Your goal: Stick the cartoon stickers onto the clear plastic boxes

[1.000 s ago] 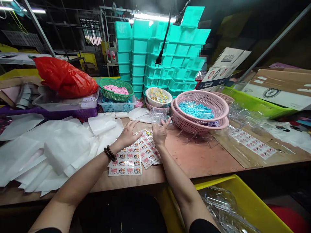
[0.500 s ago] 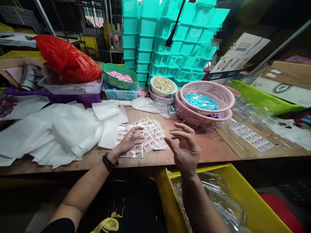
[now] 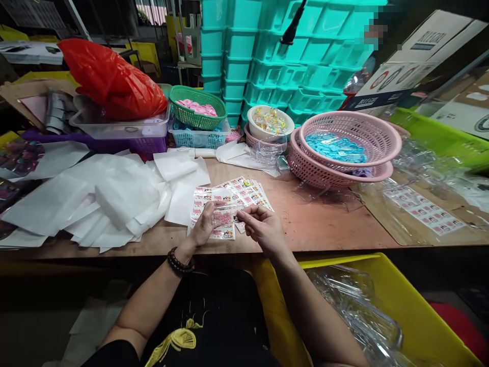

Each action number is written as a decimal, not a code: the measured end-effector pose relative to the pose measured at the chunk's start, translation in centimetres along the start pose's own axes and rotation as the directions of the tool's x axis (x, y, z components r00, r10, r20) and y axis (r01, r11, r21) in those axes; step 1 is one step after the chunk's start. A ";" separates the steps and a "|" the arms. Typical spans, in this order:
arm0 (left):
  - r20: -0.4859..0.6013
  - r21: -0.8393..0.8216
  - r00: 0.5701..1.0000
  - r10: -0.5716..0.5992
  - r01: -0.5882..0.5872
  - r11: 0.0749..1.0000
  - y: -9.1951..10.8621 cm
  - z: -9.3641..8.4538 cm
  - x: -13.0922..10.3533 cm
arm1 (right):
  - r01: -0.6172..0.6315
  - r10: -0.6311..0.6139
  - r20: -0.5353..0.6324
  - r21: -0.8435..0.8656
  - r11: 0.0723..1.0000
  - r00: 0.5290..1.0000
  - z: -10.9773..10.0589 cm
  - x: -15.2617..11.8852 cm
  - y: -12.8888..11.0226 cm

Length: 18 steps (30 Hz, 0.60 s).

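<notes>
My left hand (image 3: 203,224) is closed around the edge of a clear plastic case (image 3: 226,206), held over sticker sheets. My right hand (image 3: 263,228) is at the case's right end, thumb and forefinger pinched together. A small dark spot shows at those fingertips; whether it is a held piece or print behind them, I cannot make out. Below both hands, the printed sticker sheets (image 3: 254,196) lie fanned on the wooden table (image 3: 313,224), with pink lettering and little cartoon figures.
White backing papers (image 3: 114,199) heap up on the left. Pink baskets (image 3: 344,173) with blue pieces stand at right, beside a white bowl (image 3: 270,127) of small wrapped items. A yellow bin (image 3: 412,306) of clear cases sits below the table edge. Turquoise crates (image 3: 237,66) rise behind.
My right hand has come down and left to the clear case, its fingers closing from spread to a pinch. My left hand stays over the sheets. The view has shifted slightly.
</notes>
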<state>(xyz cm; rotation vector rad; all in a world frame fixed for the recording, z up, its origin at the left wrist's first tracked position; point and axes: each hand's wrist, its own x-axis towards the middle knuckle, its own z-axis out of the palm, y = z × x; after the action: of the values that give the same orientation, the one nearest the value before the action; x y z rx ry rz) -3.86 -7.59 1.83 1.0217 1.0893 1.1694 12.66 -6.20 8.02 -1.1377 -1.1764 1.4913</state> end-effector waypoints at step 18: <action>0.005 -0.041 1.000 0.017 -0.017 0.999 0.1 0.2 0.1 | 0.034 -0.036 -0.037 -0.053 0.998 0.999 -0.3 0.7 1.4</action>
<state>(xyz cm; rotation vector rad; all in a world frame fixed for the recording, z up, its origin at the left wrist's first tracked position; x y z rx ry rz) -3.70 -7.49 1.93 1.0037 1.0502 1.1968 12.67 -5.66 6.55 -1.1702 -1.2094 1.4135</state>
